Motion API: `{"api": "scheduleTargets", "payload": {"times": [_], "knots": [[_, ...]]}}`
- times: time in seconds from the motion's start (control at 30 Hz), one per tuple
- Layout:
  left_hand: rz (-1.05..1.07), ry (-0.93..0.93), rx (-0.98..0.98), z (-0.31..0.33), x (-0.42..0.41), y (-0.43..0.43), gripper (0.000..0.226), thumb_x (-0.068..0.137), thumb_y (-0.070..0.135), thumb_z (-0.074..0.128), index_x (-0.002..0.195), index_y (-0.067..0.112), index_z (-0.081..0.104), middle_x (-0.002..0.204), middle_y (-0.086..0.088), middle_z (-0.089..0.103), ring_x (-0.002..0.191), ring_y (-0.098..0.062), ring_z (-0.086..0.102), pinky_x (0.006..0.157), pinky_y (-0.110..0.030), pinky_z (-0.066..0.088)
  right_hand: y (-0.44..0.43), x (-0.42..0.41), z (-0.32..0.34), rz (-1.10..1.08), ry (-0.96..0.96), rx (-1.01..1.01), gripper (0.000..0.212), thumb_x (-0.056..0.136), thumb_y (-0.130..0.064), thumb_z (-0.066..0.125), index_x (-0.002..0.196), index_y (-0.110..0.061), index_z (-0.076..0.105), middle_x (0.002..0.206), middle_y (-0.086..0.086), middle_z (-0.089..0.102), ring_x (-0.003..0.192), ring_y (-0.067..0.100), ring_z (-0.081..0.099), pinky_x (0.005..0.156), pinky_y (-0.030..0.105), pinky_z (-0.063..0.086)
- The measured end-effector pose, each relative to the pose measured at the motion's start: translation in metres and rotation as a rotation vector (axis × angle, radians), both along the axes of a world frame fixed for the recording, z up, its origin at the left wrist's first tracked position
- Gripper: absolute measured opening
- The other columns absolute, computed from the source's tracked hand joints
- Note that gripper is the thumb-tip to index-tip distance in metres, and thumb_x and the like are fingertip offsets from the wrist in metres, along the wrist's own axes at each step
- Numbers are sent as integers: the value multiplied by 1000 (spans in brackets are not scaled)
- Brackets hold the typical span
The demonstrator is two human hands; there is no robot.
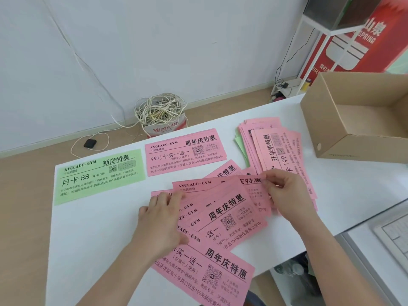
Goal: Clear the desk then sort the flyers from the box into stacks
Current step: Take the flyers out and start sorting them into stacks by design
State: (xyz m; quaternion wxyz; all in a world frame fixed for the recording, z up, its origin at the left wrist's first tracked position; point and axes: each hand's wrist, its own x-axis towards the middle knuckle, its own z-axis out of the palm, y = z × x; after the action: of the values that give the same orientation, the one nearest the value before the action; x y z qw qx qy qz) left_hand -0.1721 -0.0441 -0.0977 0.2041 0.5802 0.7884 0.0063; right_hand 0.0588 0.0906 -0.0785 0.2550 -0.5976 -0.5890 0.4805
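- Currently I see thin rectangular pink paper flyers (223, 217) fanned on the smooth white surface (92, 239); my left hand (163, 217) presses flat, open.
- My right hand (284, 195) pinches one flyer's edge.
- One green paper flyer (99, 175), one open brown cardboard box (353, 120).

A single head view looks forward and down, close over the white desk (92, 250), its far edge, the floor and the wall beyond.

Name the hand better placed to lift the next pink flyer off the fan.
Right hand: it already pinches the top edge of the pink flyers, while the left hand lies flat, pinning them.
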Motion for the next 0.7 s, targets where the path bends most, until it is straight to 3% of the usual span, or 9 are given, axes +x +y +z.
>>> {"api": "scheduleTargets", "payload": {"times": [0.07, 0.3, 0.4, 0.5, 0.57, 0.63, 0.7], "knots": [[-8, 31, -9, 1, 1, 1, 104, 64, 51, 77, 143, 38, 10, 126, 8, 33, 123, -15, 28, 96, -36, 27, 2, -1, -1, -52, 49, -7, 28, 92, -2, 56, 77, -23, 67, 80, 0, 73, 57, 6, 62, 48, 20, 43], [-51, -1, 82, 1, 3, 0, 79, 64, 45, 77, 124, 38, 27, 123, 16, 28, 121, -10, 27, 93, -32, 21, 7, -2, -5, -118, 109, 6, 26, 91, 1, 56, 77, -18, 65, 76, -1, 71, 64, 10, 65, 52, 21, 50], [-88, 23, 137, 1, 5, -5, 84, 63, 40, 80, 128, 38, 28, 120, 21, 39, 116, -8, 36, 90, -31, 15, 9, -4, -7, -152, 66, 48, 24, 91, -1, 56, 79, -19, 66, 77, -1, 72, 68, 17, 66, 59, 32, 55], [-171, 146, 233, -4, 8, -16, 87, 47, 31, 87, 123, 31, 46, 100, 16, 54, 95, -12, 49, 86, -35, 22, 12, 3, -9, -316, -19, 232, 17, 91, -9, 55, 86, -20, 69, 80, -5, 71, 78, 20, 67, 71, 38, 57], [-231, 166, 359, -11, 10, -26, 65, 57, 24, 80, 116, 28, 52, 90, 15, 56, 86, -13, 54, 84, -36, 25, 17, 10, -7, -470, 34, 325, 17, 91, -12, 54, 90, -20, 69, 81, -10, 69, 78, 12, 66, 74, 34, 55], [-279, 181, 462, -14, 10, -32, 30, 73, 17, 57, 100, 29, 53, 82, 13, 55, 78, -16, 56, 83, -36, 27, 22, 16, -4, -559, 111, 336, 16, 91, -10, 55, 91, -18, 68, 79, -11, 68, 69, 3, 63, 71, 31, 52], [-296, 160, 474, -14, 7, -35, 27, 69, 10, 38, 86, 28, 49, 79, 11, 54, 78, -17, 52, 81, -35, 28, 26, 18, -3, -553, 161, 288, 16, 91, -8, 55, 89, -19, 67, 79, -9, 68, 65, 2, 61, 70, 33, 52]]}}
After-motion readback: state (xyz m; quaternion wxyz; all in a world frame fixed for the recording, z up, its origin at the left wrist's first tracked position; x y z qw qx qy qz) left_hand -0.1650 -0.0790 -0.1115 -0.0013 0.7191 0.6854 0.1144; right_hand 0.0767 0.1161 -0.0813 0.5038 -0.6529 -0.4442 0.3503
